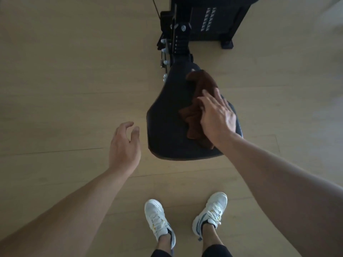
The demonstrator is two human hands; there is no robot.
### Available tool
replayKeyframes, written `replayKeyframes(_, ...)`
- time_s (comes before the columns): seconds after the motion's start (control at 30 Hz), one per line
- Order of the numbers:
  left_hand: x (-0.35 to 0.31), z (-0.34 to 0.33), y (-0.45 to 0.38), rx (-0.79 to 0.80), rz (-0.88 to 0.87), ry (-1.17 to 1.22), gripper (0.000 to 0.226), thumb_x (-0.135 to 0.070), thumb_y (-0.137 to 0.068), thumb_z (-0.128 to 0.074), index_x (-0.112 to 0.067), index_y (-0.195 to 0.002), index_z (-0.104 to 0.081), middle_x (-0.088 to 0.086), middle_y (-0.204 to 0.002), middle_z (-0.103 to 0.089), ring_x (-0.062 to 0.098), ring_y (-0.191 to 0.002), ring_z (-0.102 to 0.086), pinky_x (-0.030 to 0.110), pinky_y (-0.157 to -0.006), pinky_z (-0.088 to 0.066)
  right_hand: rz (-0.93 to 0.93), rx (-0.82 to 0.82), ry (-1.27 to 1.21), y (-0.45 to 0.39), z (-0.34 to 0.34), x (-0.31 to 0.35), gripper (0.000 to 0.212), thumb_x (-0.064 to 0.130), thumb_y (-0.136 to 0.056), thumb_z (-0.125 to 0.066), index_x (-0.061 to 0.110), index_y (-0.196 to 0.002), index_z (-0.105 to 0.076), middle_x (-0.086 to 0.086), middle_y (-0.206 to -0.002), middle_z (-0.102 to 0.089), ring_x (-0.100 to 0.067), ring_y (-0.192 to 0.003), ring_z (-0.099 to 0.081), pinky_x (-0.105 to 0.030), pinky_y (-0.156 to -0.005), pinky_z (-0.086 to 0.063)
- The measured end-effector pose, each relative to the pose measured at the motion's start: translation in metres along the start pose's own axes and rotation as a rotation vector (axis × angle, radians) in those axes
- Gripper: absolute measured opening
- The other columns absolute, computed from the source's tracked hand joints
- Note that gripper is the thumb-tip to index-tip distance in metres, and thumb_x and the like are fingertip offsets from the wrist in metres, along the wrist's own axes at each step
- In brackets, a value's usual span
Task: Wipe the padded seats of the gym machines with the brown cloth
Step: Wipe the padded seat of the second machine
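Pressing down flat on the brown cloth [199, 106], the right hand [216, 117] has its fingers [207, 98] spread and extended, palm down, pinning the fabric against the padded seat [167, 115] rather than gripping it. That cloth is bunched and crumpled, running in a long strip along the right side of the seat, from near the narrow far end down toward the wide near edge, with part of it hidden under the palm and wrist. The seat itself is black, pear-shaped, narrow at the far end where it meets the machine frame [181, 37] and broad at the end closest to the person. Its left half is bare, dark padding.

Over on the other side, the left hand [124, 143] hangs in the air just beside the seat's near-left corner, not touching it. Its fingers are loosely curled, half open, and it has hold of nothing.

Behind the seat, the black frame carries a row of bolts [164, 52] down its left side, and farther back stands the weight stack housing [213, 19] with 2 columns of pale markings on it. A thin cable [155, 8] runs up out of view at the top.

Down at the bottom, 2 white sneakers [159, 219] are planted on the light wooden floor [65, 71], toes pointing toward the seat's near edge, well apart from it.
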State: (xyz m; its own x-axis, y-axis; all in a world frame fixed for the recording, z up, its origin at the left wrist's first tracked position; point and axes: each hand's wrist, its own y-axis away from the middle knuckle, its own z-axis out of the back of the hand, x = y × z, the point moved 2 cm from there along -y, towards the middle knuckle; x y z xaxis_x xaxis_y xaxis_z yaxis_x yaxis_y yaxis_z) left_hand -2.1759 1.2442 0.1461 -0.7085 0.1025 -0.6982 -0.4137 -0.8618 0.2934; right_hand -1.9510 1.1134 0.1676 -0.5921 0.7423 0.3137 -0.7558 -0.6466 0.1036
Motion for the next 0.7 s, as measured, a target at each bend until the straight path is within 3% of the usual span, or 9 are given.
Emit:
replayKeyframes(0.1,0.010,0.002,0.017,0.029,0.014,-0.002,0.038,-0.037,-0.102,-0.046,-0.017,-0.132,-0.056,-0.002,-0.137,-0.058,0.019,-0.128,-0.052,0.036,-0.105,-0.041,-0.229,-0.008,0.012,0.014,0.012,-0.042,0.041,0.020,-0.102,-0.038,0.038,-0.135,-0.055,0.016,-0.160,-0.037,-0.016,-0.154,-0.021,-0.041,-0.114,-0.034)
replayKeyframes(0.2,0.022,0.006,0.048,0.086,0.065,0.040,0.035,-0.032,-0.101,-0.050,-0.015,-0.130,-0.058,-0.001,-0.133,-0.062,0.017,-0.125,-0.055,0.030,-0.101,-0.040,-0.489,-0.060,-0.101,0.043,0.019,-0.063,0.037,0.024,-0.101,-0.037,0.036,-0.131,-0.055,0.005,-0.139,-0.058,-0.027,-0.127,-0.055,-0.040,-0.089,-0.040)
replayKeyframes(0.33,0.036,0.015,0.102,0.210,0.192,0.117,0.026,-0.030,-0.100,-0.053,-0.018,-0.121,-0.062,-0.004,-0.120,-0.067,0.016,-0.114,-0.062,0.029,-0.089,-0.045,-0.820,-0.105,-0.310,0.090,0.021,-0.044,0.030,0.027,-0.107,-0.035,0.020,-0.131,-0.052,-0.016,-0.120,-0.067,-0.040,-0.106,-0.063,-0.039,-0.082,-0.045)
replayKeyframes(0.4,0.041,0.020,0.129,0.261,0.246,0.096,0.025,-0.033,-0.100,-0.053,-0.021,-0.119,-0.062,-0.007,-0.114,-0.067,0.015,-0.109,-0.064,0.025,-0.083,-0.044,-1.030,-0.076,-0.482,0.112,0.019,-0.024,0.027,0.027,-0.107,-0.037,0.016,-0.128,-0.050,-0.018,-0.112,-0.064,-0.040,-0.098,-0.062,-0.036,-0.075,-0.051)
replayKeyframes(0.43,0.044,0.023,0.140,0.284,0.274,0.093,0.023,-0.033,-0.099,-0.053,-0.022,-0.117,-0.063,-0.009,-0.111,-0.066,0.014,-0.109,-0.064,0.021,-0.080,-0.043,-1.106,-0.050,-0.605,0.122,0.015,-0.012,0.025,0.027,-0.106,-0.039,0.018,-0.126,-0.051,-0.018,-0.113,-0.065,-0.038,-0.099,-0.063,-0.036,-0.080,-0.053)
replayKeyframes(0.5,0.043,0.028,0.157,0.324,0.327,0.114,0.017,-0.033,-0.099,-0.055,-0.026,-0.111,-0.065,-0.011,-0.108,-0.068,0.014,-0.109,-0.065,0.018,-0.078,-0.041,-1.119,0.046,-0.871,0.138,0.006,0.015,0.024,0.020,-0.103,-0.043,0.023,-0.120,-0.060,-0.008,-0.118,-0.069,-0.031,-0.103,-0.066,-0.037,-0.094,-0.052)
replayKeyframes(0.57,0.031,0.036,0.163,0.371,0.372,0.147,0.014,-0.033,-0.100,-0.053,-0.030,-0.105,-0.066,-0.008,-0.106,-0.071,0.016,-0.107,-0.067,0.026,-0.083,-0.045,-0.975,0.231,-0.989,0.153,0.000,0.042,0.029,0.011,-0.101,-0.047,0.022,-0.120,-0.066,-0.001,-0.115,-0.072,-0.023,-0.104,-0.067,-0.037,-0.099,-0.053)
replayKeyframes(0.63,0.010,0.045,0.162,0.386,0.398,0.225,0.022,-0.033,-0.103,-0.047,-0.027,-0.099,-0.068,-0.001,-0.101,-0.073,0.022,-0.102,-0.068,0.035,-0.086,-0.049,-0.842,0.379,-0.991,0.170,0.010,0.068,0.023,0.010,-0.100,-0.054,0.025,-0.109,-0.068,0.002,-0.104,-0.074,-0.019,-0.098,-0.069,-0.039,-0.096,-0.056)
replayKeyframes(0.7,-0.016,0.058,0.158,0.340,0.430,0.331,0.029,-0.038,-0.104,-0.043,-0.025,-0.097,-0.068,0.002,-0.099,-0.073,0.022,-0.098,-0.068,0.035,-0.085,-0.053,-0.755,0.455,-1.023,0.186,0.029,0.086,0.019,0.011,-0.099,-0.058,0.027,-0.096,-0.067,0.003,-0.098,-0.073,-0.016,-0.095,-0.069,-0.038,-0.092,-0.057)
